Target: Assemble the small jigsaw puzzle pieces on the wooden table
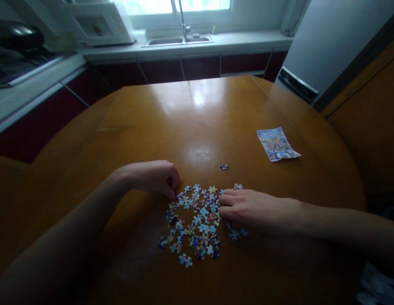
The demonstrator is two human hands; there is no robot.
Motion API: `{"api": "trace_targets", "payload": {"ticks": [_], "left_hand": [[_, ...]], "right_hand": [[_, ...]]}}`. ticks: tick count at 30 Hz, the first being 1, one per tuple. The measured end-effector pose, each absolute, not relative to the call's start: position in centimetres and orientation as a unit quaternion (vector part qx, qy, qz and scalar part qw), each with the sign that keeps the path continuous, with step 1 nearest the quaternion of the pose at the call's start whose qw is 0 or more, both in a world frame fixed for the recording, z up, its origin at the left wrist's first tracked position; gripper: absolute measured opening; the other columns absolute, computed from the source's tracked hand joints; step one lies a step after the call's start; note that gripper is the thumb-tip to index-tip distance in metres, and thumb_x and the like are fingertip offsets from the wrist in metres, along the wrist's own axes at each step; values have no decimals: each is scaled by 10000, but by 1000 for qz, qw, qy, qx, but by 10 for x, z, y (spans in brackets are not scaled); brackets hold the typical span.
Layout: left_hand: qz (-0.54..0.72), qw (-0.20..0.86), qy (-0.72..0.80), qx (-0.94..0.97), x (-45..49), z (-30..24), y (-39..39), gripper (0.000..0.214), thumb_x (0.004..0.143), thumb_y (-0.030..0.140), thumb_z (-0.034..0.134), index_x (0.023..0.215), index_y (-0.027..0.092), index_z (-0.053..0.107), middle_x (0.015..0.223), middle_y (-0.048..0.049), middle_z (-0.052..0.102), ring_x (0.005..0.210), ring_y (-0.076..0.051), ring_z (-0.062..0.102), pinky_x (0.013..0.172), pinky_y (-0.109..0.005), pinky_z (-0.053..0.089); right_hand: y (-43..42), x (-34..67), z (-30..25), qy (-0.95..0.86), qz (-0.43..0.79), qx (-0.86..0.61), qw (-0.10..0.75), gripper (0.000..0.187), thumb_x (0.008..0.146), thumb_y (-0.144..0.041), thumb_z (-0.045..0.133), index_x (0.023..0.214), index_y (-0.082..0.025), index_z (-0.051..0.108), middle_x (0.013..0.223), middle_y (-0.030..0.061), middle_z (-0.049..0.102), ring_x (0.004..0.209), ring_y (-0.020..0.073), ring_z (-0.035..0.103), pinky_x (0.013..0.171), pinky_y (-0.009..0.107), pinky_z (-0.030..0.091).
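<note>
A loose spread of small jigsaw puzzle pieces (pixel 203 228) lies on the wooden table (pixel 146 127) in front of me, mostly pale blue with some dark and coloured ones. My left hand (pixel 160 178) rests at the upper left edge of the spread, its fingers curled in; whatever they may hold is hidden. On the right side, my right hand (pixel 244 207) reaches over the pieces with bent fingers, and its fingertips are hidden among them. One separate puzzle piece (pixel 224 167) lies beyond the spread, between my hands.
A creased printed picture sheet (pixel 277 144) lies at the right. Beyond the table are a counter with a double sink (pixel 184 41), a white microwave (pixel 100 25), and a dark pan (pixel 17 34) on a stove. A fridge (pixel 336 42) stands at the right.
</note>
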State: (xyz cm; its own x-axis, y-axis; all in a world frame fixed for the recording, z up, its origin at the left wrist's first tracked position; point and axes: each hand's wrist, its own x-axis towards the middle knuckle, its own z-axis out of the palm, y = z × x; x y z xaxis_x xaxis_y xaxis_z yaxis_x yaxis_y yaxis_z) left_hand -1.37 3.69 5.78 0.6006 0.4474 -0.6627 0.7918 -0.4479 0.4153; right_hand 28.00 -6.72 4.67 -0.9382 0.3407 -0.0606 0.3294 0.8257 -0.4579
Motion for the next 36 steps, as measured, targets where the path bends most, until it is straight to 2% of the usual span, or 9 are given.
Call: {"api": "trace_targets", "payload": {"ticks": [2,5,9,11,13,16,19,25,36], "left_hand": [[-238,372,371,816,-17,58,39,118,752,302,746,765,185,744,675,13,692,599,-118,580,520,-203,349],[-220,386,353,824,-17,63,38,167,814,347,712,806,184,748,693,7,694,610,-121,587,534,-206,365],[-98,324,330,881,10,68,28,297,941,412,596,816,174,723,688,1,659,607,-116,551,563,-226,381],[29,249,317,915,30,62,21,268,982,378,551,919,186,728,831,-23,692,738,-136,585,691,-249,436],[115,167,294,934,48,50,15,257,1012,361,517,1093,222,719,1086,-56,697,992,-186,577,905,-314,443],[135,90,275,948,61,29,11,331,1008,400,536,1296,276,642,1316,-50,630,1119,-226,509,1020,-378,400],[99,74,255,959,62,18,9,409,1011,450,517,1370,270,590,1390,-43,591,1129,-239,485,1056,-407,374],[82,86,241,963,60,19,1,468,1019,499,471,1403,247,561,1395,-50,585,1127,-247,470,1068,-416,372],[81,69,249,963,59,17,-5,475,1007,483,503,1413,240,542,1348,-66,580,1158,-265,443,1069,-417,394]], "right_hand": [[-67,281,48,-950,263,-167,21,180,941,-78,556,1072,-170,640,974,75,673,907,189,571,792,306,451],[-60,286,52,-920,334,-193,65,121,924,-91,576,931,-181,656,876,32,676,798,145,572,731,272,448],[-31,297,51,-816,398,-349,230,62,891,-178,638,887,-169,700,809,20,701,696,120,585,619,249,435],[-12,303,44,-761,392,-418,304,81,848,-224,688,877,-163,732,803,38,728,709,140,619,635,268,461],[4,308,35,-718,409,-451,336,105,802,-248,725,853,-160,751,807,53,750,738,160,655,673,287,497],[18,312,24,-688,432,-481,330,106,771,-252,737,822,-164,767,798,59,761,731,169,672,670,290,517],[21,311,18,-686,420,-499,321,108,769,-252,739,818,-161,772,788,62,760,708,166,665,629,280,509],[14,303,16,-691,416,-499,317,106,773,-241,738,808,-144,760,777,79,753,687,169,652,609,286,503],[13,297,9,-728,395,-476,295,74,807,-181,694,812,-138,755,761,58,737,681,146,634,624,275,479]]}}
